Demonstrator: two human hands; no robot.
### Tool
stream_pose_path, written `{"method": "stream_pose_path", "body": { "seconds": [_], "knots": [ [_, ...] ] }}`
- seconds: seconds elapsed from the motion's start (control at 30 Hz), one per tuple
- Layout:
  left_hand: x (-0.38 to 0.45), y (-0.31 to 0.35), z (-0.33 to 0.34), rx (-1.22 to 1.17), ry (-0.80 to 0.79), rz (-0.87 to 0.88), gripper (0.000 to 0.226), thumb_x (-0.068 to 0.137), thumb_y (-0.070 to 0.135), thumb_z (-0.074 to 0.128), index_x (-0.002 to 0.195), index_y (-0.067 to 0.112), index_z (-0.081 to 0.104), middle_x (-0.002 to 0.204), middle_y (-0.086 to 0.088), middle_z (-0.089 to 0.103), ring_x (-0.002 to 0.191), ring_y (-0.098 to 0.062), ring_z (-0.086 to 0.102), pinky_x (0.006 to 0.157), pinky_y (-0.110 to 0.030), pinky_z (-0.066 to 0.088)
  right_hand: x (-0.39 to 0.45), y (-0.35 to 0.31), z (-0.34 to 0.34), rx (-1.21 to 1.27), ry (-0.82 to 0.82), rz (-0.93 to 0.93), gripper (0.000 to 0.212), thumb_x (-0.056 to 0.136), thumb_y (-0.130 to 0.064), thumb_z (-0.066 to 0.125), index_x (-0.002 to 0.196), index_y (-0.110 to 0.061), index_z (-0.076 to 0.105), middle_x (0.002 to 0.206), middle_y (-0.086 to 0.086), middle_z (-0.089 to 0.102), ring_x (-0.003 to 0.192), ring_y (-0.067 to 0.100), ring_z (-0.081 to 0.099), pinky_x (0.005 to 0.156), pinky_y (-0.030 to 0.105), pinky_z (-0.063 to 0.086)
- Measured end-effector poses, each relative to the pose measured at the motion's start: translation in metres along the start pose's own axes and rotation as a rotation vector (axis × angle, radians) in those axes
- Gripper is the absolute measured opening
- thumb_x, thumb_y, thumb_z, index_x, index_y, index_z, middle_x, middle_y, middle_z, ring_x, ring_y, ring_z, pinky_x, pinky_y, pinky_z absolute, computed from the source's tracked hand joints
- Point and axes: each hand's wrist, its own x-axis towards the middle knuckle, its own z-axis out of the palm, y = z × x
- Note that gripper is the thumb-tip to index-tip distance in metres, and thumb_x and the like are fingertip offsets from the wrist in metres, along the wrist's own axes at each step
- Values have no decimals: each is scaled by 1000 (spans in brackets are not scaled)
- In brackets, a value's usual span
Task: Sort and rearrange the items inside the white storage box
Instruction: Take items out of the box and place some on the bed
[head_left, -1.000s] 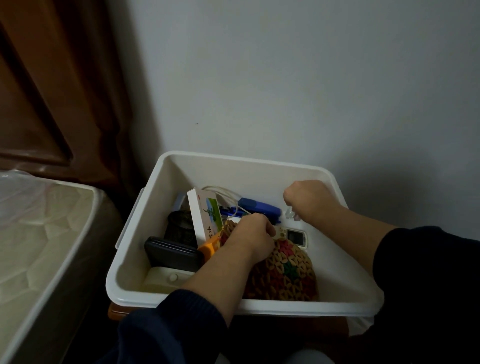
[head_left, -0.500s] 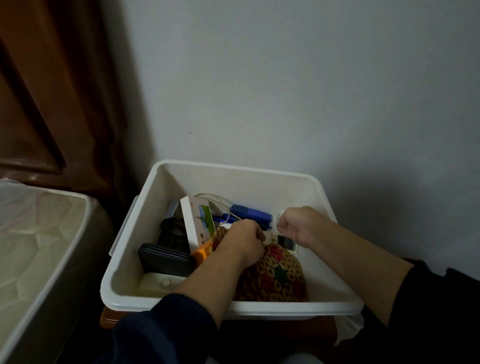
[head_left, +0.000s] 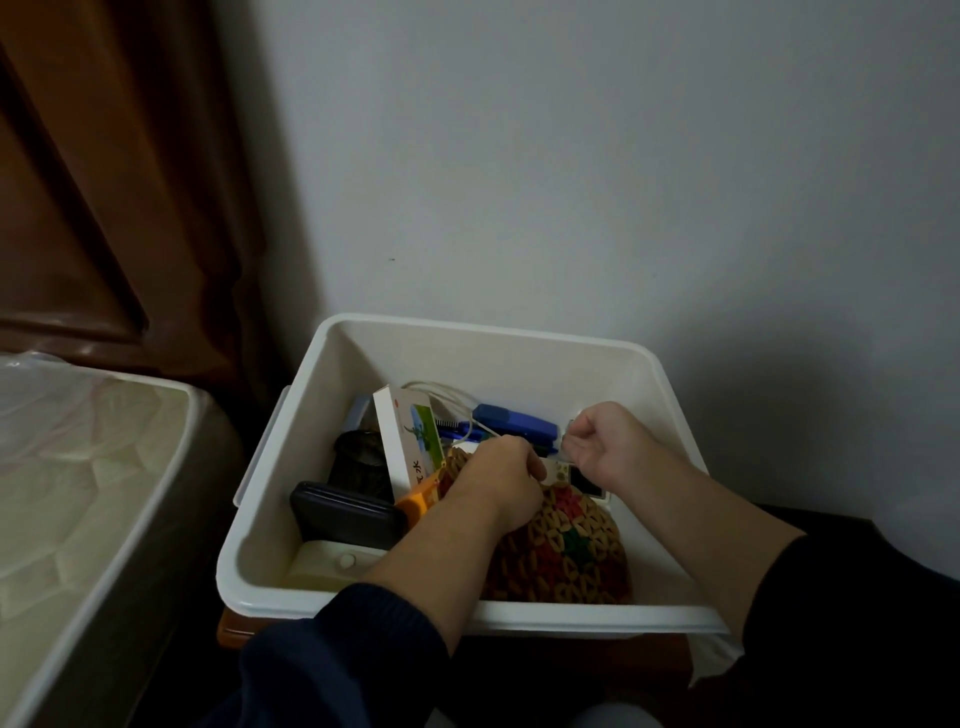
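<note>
The white storage box (head_left: 483, 358) sits on a brown worktop (head_left: 234, 631) against the wall, between the bed (head_left: 78, 493) and the person's knees, and it holds an upright white carton (head_left: 408, 441), a blue stapler-like thing (head_left: 514, 422), a white cable (head_left: 441, 395), a black case (head_left: 345, 514), a black mesh cup (head_left: 358, 457), an orange-handled tool (head_left: 415, 501) and a woven multicoloured pouch (head_left: 566, 551). Both hands are down inside it: the left hand (head_left: 498, 470) is curled at the top of the pouch, though I cannot tell what its fingers grip. The right hand (head_left: 605, 441), just beside it near the back right, pinches a small clear thing (head_left: 567, 441) between thumb and fingers.
</note>
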Motion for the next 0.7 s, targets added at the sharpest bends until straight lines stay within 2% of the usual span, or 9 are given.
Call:
{"method": "stream_pose_path", "body": {
  "seconds": [0.13, 0.23, 0.33, 0.4, 0.5, 0.53, 0.6, 0.67, 0.7],
  "knots": [
    [1, -1, 0, -14, -12, -2, 33, 101, 4, 55, 127, 18, 69, 140, -4, 58, 132, -22, 53, 113, -39, 48, 1, 0, 3, 11, 28, -3, 34, 87, 14, 47, 120, 5, 51, 128, 19, 44, 120, 29, 51, 97, 30, 49],
    [3, -2, 0, -20, -18, -7, 33, 101, 4, 55, 128, 19, 69, 141, -4, 58, 132, -22, 53, 113, -39, 48, 3, -2, 1, -64, 69, 3, 52, 88, 12, 50, 139, 6, 46, 142, 19, 42, 136, 33, 48, 109, 37, 48],
    [1, -2, 0, -40, 23, 19, 32, 103, 7, 53, 130, 18, 67, 139, -4, 59, 130, -21, 55, 112, -37, 48, -6, -14, -2, -154, 105, 38, 40, 89, 10, 53, 129, 4, 52, 144, 18, 44, 129, 34, 51, 115, 45, 45],
    [-3, 1, -1, -95, 125, 67, 24, 105, 14, 53, 125, 17, 66, 128, -3, 65, 116, -18, 61, 103, -33, 53, -19, -28, -2, -138, 54, 43, 34, 95, 4, 53, 128, 2, 49, 144, 19, 45, 120, 32, 56, 112, 46, 47],
    [-10, 11, -8, -152, 294, 137, 10, 106, 26, 56, 109, 19, 63, 101, 0, 67, 87, -13, 66, 79, -31, 58, -51, -54, -1, -246, -13, -19, 52, 107, -15, 52, 153, 0, 35, 151, 25, 41, 127, 39, 57, 109, 47, 51],
    [-13, 14, -12, -149, 335, 152, 11, 106, 30, 56, 104, 21, 62, 96, 1, 66, 82, -11, 65, 70, -27, 55, -64, -62, -1, -307, -23, -65, 53, 108, -20, 51, 154, 1, 35, 147, 26, 46, 124, 39, 59, 105, 45, 52],
    [-25, 17, -22, -109, 419, 187, 18, 106, 35, 54, 95, 22, 60, 89, 2, 64, 75, -9, 61, 62, -23, 45, -92, -73, -1, -411, -57, -189, 41, 109, -25, 48, 143, -2, 50, 130, 18, 58, 110, 33, 62, 96, 43, 53],
    [-45, 15, -35, -76, 523, 229, 28, 106, 39, 52, 83, 23, 56, 78, 4, 61, 68, -9, 58, 59, -27, 43, -119, -76, 2, -515, -78, -354, 28, 106, -29, 47, 115, -9, 66, 109, 8, 69, 96, 26, 64, 90, 41, 53],
    [-59, 12, -44, -68, 591, 254, 33, 105, 39, 51, 76, 25, 52, 70, 5, 58, 63, -8, 56, 57, -27, 40, -133, -74, 6, -567, -74, -449, 25, 104, -30, 49, 97, -13, 66, 95, 5, 68, 86, 24, 61, 84, 40, 51]
  ]
}}
